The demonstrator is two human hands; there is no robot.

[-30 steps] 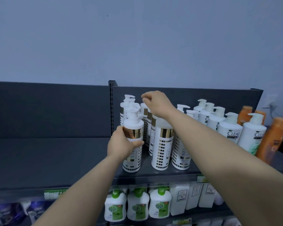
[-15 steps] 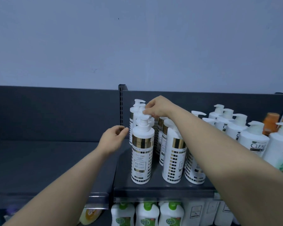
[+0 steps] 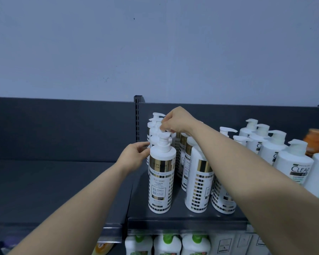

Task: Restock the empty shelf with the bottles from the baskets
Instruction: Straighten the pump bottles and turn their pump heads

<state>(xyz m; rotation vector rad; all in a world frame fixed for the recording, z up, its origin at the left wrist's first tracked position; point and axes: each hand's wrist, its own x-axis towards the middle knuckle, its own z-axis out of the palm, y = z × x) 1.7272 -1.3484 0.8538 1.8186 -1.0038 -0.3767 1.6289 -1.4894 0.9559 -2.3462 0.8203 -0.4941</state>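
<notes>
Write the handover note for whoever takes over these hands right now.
Left hand: open, fingertips touching the front bottle at its shoulder.
Right hand: pinching at that bottle's pump top, as far as the view shows.
Bottles: gold-banded ones stand upright in rows at the left end of the right shelf, with Clear bottles to their right.
Done: this block is shelved.
Left: release and fetch more. The left shelf shows no bottles. Baskets are out of view.

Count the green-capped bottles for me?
3, in a row under the stocked shelf: left bottle, middle bottle, right bottle. More may hide behind.
</notes>
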